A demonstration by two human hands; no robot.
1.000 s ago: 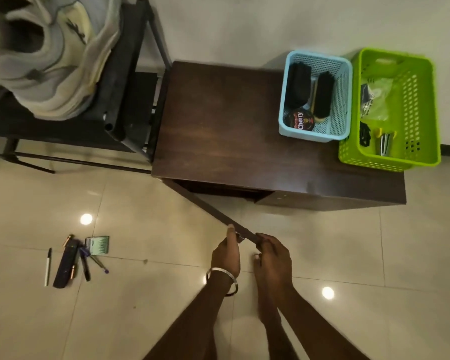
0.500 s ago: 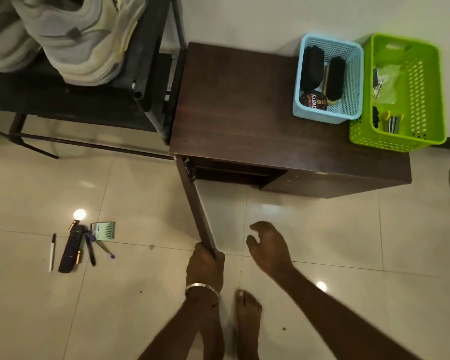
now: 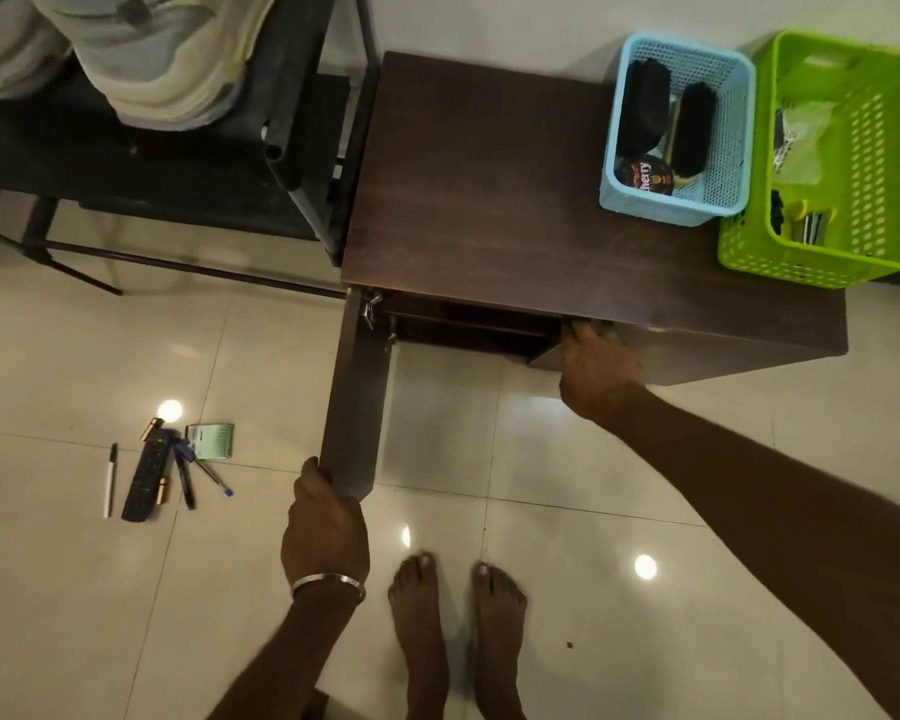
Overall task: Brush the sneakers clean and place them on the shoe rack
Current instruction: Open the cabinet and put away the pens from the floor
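Your left hand (image 3: 326,532) pinches the open cabinet door (image 3: 352,407), right hand (image 3: 596,374) fingers curled on the other door's edge, 2 sneakers (image 3: 141,49) on the far-left rack (image 3: 281,148); a hard swing risks striking your bare feet (image 3: 455,615).

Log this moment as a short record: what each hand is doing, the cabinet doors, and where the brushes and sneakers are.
left hand: gripping outer edge of the left door, swung wide open
right hand: at top edge of the right door, grip unclear
brushes: in the blue basket on the cabinet
sneakers: on the shoe rack, left of cabinet
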